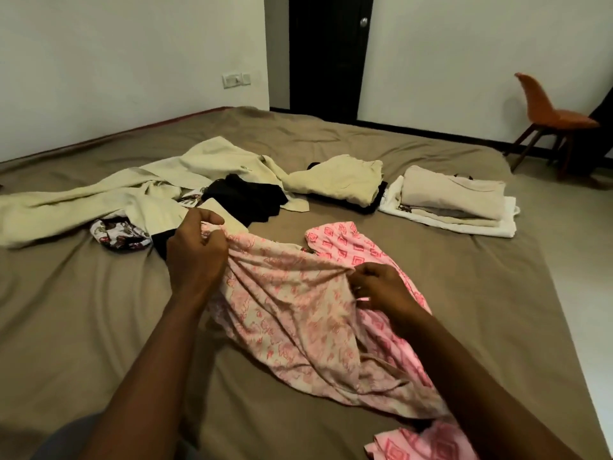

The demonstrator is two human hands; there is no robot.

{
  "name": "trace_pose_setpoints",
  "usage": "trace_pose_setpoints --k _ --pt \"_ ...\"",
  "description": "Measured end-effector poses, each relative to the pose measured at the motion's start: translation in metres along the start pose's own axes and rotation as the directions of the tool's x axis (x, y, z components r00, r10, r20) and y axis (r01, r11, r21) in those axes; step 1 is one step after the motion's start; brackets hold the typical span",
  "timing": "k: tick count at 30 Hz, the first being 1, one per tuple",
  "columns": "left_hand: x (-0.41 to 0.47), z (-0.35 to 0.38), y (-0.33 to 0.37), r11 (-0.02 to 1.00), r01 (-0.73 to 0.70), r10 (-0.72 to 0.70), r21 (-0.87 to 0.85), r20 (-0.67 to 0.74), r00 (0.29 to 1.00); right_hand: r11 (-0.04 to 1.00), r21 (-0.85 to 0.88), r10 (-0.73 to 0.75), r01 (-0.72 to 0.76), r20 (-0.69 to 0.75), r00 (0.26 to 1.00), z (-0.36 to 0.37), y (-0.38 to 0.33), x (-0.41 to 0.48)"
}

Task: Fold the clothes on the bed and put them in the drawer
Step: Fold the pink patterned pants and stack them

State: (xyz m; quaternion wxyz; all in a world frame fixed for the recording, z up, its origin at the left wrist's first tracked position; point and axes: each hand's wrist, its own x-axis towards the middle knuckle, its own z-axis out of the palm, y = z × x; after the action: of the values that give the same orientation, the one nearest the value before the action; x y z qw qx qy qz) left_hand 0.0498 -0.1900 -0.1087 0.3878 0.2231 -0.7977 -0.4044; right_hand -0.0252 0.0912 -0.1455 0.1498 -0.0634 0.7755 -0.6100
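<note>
Both hands are on the pink patterned cloth [298, 313], which is spread rumpled across the near middle of the bed [83, 310]. Left hand [195, 250] has a bunched edge gripped in curled fingers, right hand [381, 287] pinches another fold. Further back there's a loose cream garment [99, 194] with a black one [245, 197], plus two folded stacks [451, 197] toward the right. Orange chair [547, 111] by the wall.

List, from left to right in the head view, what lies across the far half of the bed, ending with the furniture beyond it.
In order: floral cloth, black garment, folded cream pile, folded beige stack, orange chair. The wide unfolded cream garment is left out, since it spans several of these.
</note>
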Motion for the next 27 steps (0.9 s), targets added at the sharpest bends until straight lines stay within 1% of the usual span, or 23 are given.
trace_pose_setpoints --k 1,2,3,4,5,7,8,9,10,11,12,13,15,16,17,18,20,21,22,23,25,26,27 --pt "0.0 0.004 0.005 0.999 -0.032 0.031 -0.035 -0.022 0.999 0.996 0.056 -0.065 0.068 -0.056 0.996 -0.018 -0.015 -0.004" --pt "-0.001 0.007 0.01 0.995 -0.068 0.066 -0.069 -0.033 0.997 0.987 0.065 -0.141 0.149 -0.116 0.983 -0.033 -0.031 -0.008" --pt "-0.003 0.012 0.019 0.988 -0.111 0.108 -0.107 -0.037 0.993 0.97 0.034 -0.229 0.239 -0.181 0.956 -0.051 -0.048 -0.012" --pt "-0.005 0.017 0.028 0.978 -0.156 0.152 -0.139 -0.039 0.988 0.945 -0.022 -0.323 0.327 -0.243 0.915 -0.066 -0.066 -0.016" --pt "-0.006 0.021 0.037 0.966 -0.198 0.192 -0.168 -0.052 0.98 0.904 -0.087 -0.424 0.419 -0.308 0.852 -0.078 -0.084 -0.021" --pt "-0.005 0.027 0.063 0.934 -0.269 0.239 -0.233 -0.149 0.959 0.776 -0.235 -0.622 0.585 -0.435 0.651 -0.101 -0.124 -0.032" --pt "-0.002 0.028 0.074 0.921 -0.288 0.238 -0.262 -0.209 0.949 0.718 -0.278 -0.678 0.638 -0.489 0.549 -0.11 -0.143 -0.038" --pt "0.002 0.026 0.082 0.912 -0.296 0.227 -0.284 -0.251 0.941 0.667 -0.307 -0.715 0.679 -0.52 0.468 -0.115 -0.16 -0.043" --pt "0.009 0.024 0.085 0.91 -0.285 0.213 -0.3 -0.253 0.944 0.633 -0.329 -0.739 0.7 -0.524 0.423 -0.119 -0.171 -0.046" --pt "0.012 0.021 0.082 0.917 -0.256 0.194 -0.306 -0.218 0.956 0.63 -0.339 -0.749 0.699 -0.503 0.431 -0.12 -0.175 -0.048" --pt "0.017 0.02 0.077 0.929 -0.209 0.168 -0.305 -0.155 0.973 0.659 -0.345 -0.739 0.668 -0.462 0.491 -0.118 -0.173 -0.047" --pt "0.018 0.019 0.065 0.949 -0.139 0.12 -0.284 -0.08 0.989 0.716 -0.35 -0.698 0.604 -0.394 0.598 -0.114 -0.161 -0.044" --pt "0.015 0.02 0.04 0.982 -0.004 0.012 -0.19 0.038 0.999 0.821 -0.402 -0.516 0.406 -0.215 0.829 -0.097 -0.119 -0.038" --pt "0.01 0.02 0.026 0.99 0.036 -0.024 -0.134 0.09 0.996 0.845 -0.439 -0.399 0.305 -0.137 0.907 -0.084 -0.092 -0.039" --pt "0.008 0.022 0.018 0.994 0.049 -0.036 -0.098 0.137 0.99 0.845 -0.481 -0.306 0.234 -0.076 0.949 -0.073 -0.07 -0.041" --pt "0.006 0.023 0.009 0.996 0.059 -0.045 -0.071 0.182 0.982 0.834 -0.52 -0.223 0.182 -0.017 0.975 -0.059 -0.045 -0.045" --pt "0.008 0.025 0.002 0.995 0.061 -0.042 -0.082 0.221 0.974 0.792 -0.595 -0.103 0.136 0.09 0.991 -0.039 -0.01 -0.05" --pt "0.01 0.025 0.0 0.994 0.06 -0.037 -0.09 0.231 0.972 0.76 -0.638 -0.039 0.127 0.15 0.988 -0.03 0.005 -0.053" --pt "0.012 0.026 0.001 0.994 0.053 -0.029 -0.098 0.234 0.972 0.697 -0.705 0.018 0.132 0.201 0.979 -0.023 0.015 -0.053" --pt "0.015 0.027 -0.001 0.994 0.044 -0.018 -0.103 0.242 0.97 0.632 -0.757 0.044 0.162 0.244 0.969 -0.018 0.024 -0.052" --pt "0.018 0.028 -0.005 0.993 0.044 -0.015 -0.105 0.262 0.965 0.504 -0.839 0.019 0.207 0.25 0.968 -0.017 0.031 -0.042" --pt "0.019 0.027 -0.008 0.993 0.054 -0.024 -0.103 0.276 0.961 0.465 -0.86 0.011 0.208 0.24 0.971 -0.02 0.027 -0.035" --pt "0.022 0.026 -0.01 0.993 0.062 -0.029 -0.104 0.292 0.956 0.455 -0.865 0.01 0.21 0.241 0.97 -0.027 0.02 -0.025"
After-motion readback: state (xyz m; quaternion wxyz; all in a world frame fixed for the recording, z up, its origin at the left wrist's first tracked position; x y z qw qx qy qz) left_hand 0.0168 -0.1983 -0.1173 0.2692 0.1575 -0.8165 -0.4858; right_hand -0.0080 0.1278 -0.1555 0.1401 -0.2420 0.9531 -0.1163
